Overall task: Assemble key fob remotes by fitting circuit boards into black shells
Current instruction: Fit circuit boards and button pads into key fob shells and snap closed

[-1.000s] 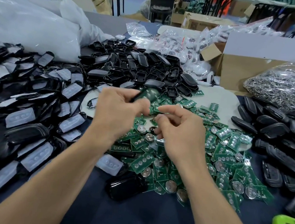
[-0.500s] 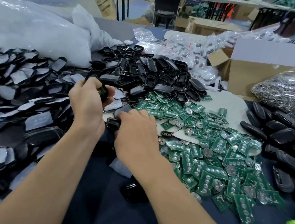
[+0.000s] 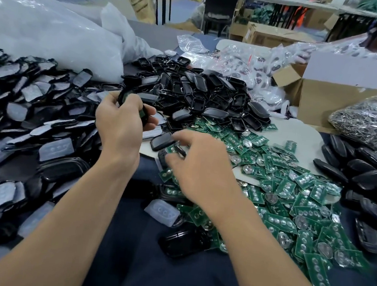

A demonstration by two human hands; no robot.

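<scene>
My left hand point(image 3: 121, 122) grips a black shell with a green circuit board in it point(image 3: 142, 113), held above the left edge of the parts. To its right, my right hand point(image 3: 200, 165) reaches down with curled fingers and pinches the right end of a black shell point(image 3: 162, 141) lying on a white sheet point(image 3: 297, 135). A heap of loose green circuit boards point(image 3: 285, 181) spreads under and right of that hand. Empty black shells point(image 3: 201, 92) are piled behind both hands.
Shells with clear button pads point(image 3: 20, 110) cover the left side. Closed black fobs point(image 3: 369, 172) lie at right, below a bag of metal rings point(image 3: 375, 123) and a cardboard box point(image 3: 318, 99). A loose clear pad point(image 3: 162, 211) and a black shell point(image 3: 182, 239) lie near me.
Both hands swung left from the board heap, then back slightly right. My left hand kept its shell with the board. My right hand came down onto a black shell on the white sheet.
</scene>
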